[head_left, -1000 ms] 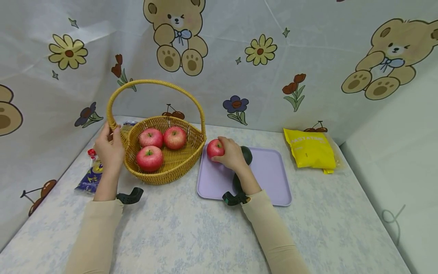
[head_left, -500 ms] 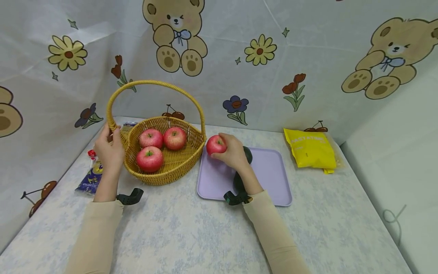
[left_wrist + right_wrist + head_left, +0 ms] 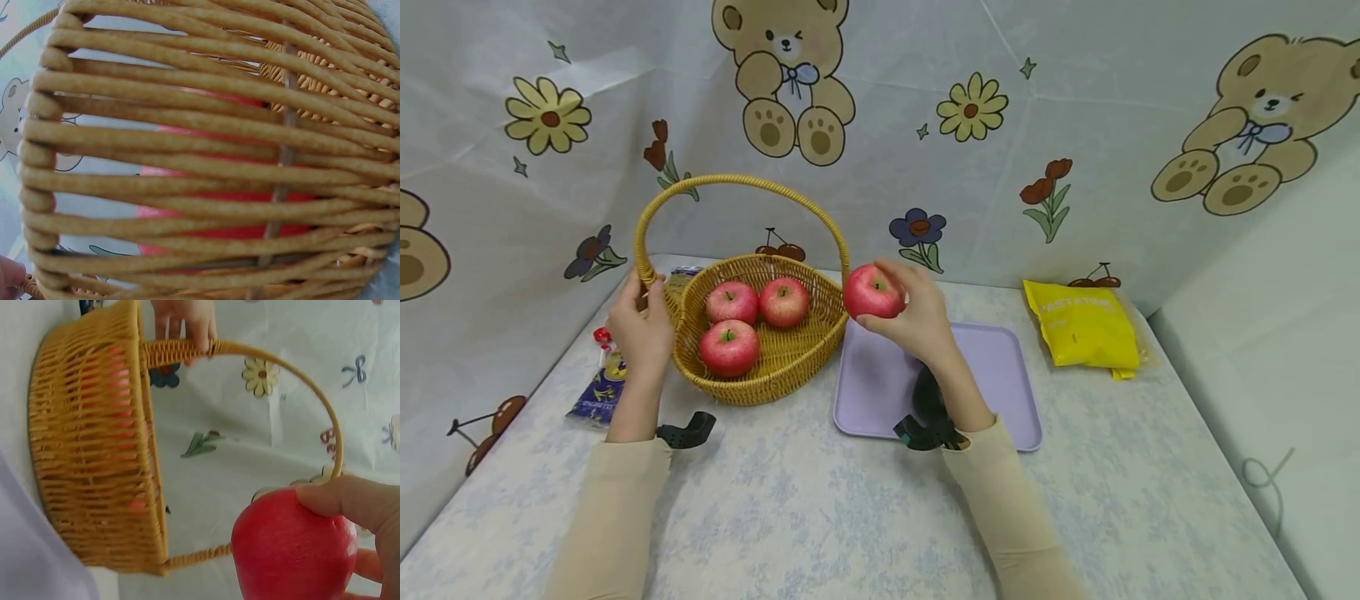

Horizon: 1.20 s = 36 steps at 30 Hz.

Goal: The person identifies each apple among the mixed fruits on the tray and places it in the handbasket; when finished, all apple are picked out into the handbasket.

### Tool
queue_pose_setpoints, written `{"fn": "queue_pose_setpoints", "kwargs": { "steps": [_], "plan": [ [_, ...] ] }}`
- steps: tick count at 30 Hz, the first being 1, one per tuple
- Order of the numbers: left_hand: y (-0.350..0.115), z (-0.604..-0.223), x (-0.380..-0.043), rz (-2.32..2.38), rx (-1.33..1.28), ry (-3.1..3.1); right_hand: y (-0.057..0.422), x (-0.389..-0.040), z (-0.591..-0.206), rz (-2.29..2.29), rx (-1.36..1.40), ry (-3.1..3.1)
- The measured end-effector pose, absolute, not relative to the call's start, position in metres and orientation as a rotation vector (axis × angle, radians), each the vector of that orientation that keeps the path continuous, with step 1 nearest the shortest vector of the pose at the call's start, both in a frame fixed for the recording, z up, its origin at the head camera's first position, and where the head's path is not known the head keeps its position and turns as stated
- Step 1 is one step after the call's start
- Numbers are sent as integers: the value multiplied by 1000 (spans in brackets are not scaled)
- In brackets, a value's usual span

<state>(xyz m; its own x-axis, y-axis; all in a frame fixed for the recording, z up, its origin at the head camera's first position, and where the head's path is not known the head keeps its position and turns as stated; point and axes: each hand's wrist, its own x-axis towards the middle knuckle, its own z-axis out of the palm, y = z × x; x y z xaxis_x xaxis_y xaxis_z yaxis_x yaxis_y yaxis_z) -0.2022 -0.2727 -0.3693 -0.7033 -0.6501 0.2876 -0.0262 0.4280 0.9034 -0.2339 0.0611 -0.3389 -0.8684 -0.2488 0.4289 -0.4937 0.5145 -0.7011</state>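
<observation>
A red apple [image 3: 872, 292] is held by my right hand [image 3: 921, 317], thumb on its near side and fingers behind, raised above the tray's far left corner. In the right wrist view the apple [image 3: 294, 547] appears beside the wicker basket [image 3: 94, 450]. My left hand [image 3: 642, 325] grips the foot of the basket handle [image 3: 642, 242] on the left. Inside the basket [image 3: 790, 379] sit three more apples [image 3: 730, 348]. The lilac tray [image 3: 868, 408] lies below my right arm, with a dark green rounded thing [image 3: 928, 392] on it, partly hidden. Basket weave [image 3: 187, 169] fills most of the left wrist view.
A yellow pasta packet [image 3: 1078, 325] lies at the back right. Left of the basket, partly behind my left arm, are a blue spaghetti packet [image 3: 598, 396] and a small red item [image 3: 602, 335]. A patterned cloth [image 3: 865, 100] hangs behind the table.
My right hand has lifted the apple off the tray, bringing it up beside the basket's right rim. The left hand keeps its grip on the handle, and the basket stays in place.
</observation>
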Motion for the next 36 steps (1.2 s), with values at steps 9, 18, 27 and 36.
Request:
{"fn": "queue_pose_setpoints", "kwargs": {
  "steps": [9,18,27,36],
  "plan": [
    [-272,-368,-202,-1285,562,-2061,26,-229,-322,1239,905,-2591],
    [-272,-367,-201,-1296,573,-2062,-11,-244,-331,1116,1072,-2727],
    [-272,-367,-200,-1297,581,-2067,-31,-262,-352,1032,1123,-2851],
    [-272,-367,-199,-1288,554,-2065,-42,-270,-368,877,1097,-3005]
  ]
}}
